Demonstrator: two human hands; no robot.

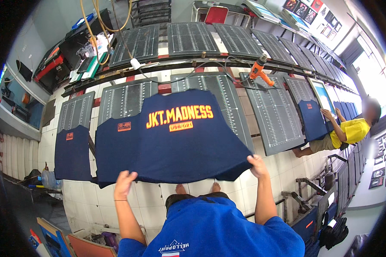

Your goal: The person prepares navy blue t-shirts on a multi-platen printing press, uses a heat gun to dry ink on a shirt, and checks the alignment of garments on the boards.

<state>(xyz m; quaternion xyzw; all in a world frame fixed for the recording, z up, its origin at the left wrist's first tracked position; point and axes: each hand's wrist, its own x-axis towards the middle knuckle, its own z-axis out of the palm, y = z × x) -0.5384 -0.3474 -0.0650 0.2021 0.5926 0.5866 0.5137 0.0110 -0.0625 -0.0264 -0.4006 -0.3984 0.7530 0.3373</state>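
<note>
Tiled floor [90,201] below — both hands (left [125,183], right [258,165]) grip navy shirt [180,150].

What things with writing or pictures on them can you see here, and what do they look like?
Big orange and yellow print: on the navy cloth shirt held by the left hand and right hand.
Small orange rectangle label: on the navy shirt beside it, left.
Small orange square label: on the far-left navy shirt.
Colourful picture posters: upper right wall.
Framed screen: pale blue, right, near a person in yellow.
</note>
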